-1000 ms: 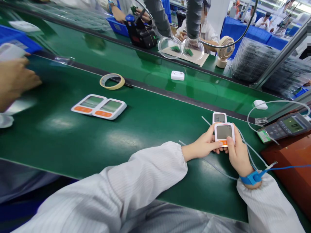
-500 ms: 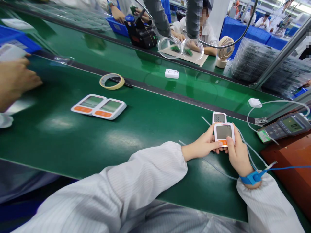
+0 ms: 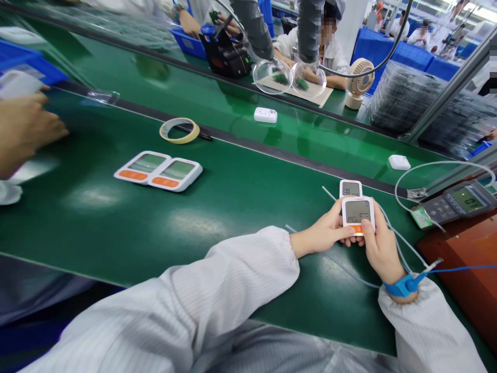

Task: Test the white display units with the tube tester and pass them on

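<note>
Between my left hand [image 3: 328, 232] and my right hand [image 3: 378, 241] is a small white digital meter [image 3: 357, 212] with a grey screen and an orange button strip. Both hands are closed on it, thumbs at the front near the orange strip, the other fingers mostly hidden behind. Dark digits show on its screen. Just beyond it a second white meter [image 3: 350, 188] with lit digits is partly covered by the first. Thin clear tubing [image 3: 407, 243] runs beside and behind my right wrist, which wears a blue wrist strap [image 3: 404, 285].
Two white-and-orange meters [image 3: 158, 171] lie side by side on the green bench, near a tape roll [image 3: 179, 131]. A handheld gauge [image 3: 462, 202] rests on a brown box [image 3: 466, 259] at right. White devices [image 3: 265, 115] sit on the belt. A co-worker's hand [image 3: 31, 129] is at left.
Digits have appeared on the held meter's screen, which was blank before. The white devices on the belt have shifted left. My hands have stayed almost still.
</note>
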### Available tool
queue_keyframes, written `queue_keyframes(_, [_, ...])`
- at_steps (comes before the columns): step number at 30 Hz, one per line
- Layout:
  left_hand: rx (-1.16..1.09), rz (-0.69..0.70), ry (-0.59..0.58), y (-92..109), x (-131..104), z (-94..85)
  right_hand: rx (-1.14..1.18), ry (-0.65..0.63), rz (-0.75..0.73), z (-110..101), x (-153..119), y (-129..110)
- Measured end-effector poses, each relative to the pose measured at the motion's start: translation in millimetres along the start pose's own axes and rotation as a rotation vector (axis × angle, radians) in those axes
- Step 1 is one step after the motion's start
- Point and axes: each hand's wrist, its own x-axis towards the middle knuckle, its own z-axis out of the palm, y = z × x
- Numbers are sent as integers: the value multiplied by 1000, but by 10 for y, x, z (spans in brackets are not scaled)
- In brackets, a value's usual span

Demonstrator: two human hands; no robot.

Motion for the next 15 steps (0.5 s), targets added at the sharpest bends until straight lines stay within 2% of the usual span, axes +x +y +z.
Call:
queue_keyframes(7, [15,-3,3,-59,-1,-43,-144,77,-80,17,-16,12])
queue_keyframes(12, [126,-40,-15,-66,-24,-41,-298,287,-286,-67,58,110])
queue_keyframes(15, [243,-52,-24,-58,-37,-14,-396,376,-264,-184,146,232])
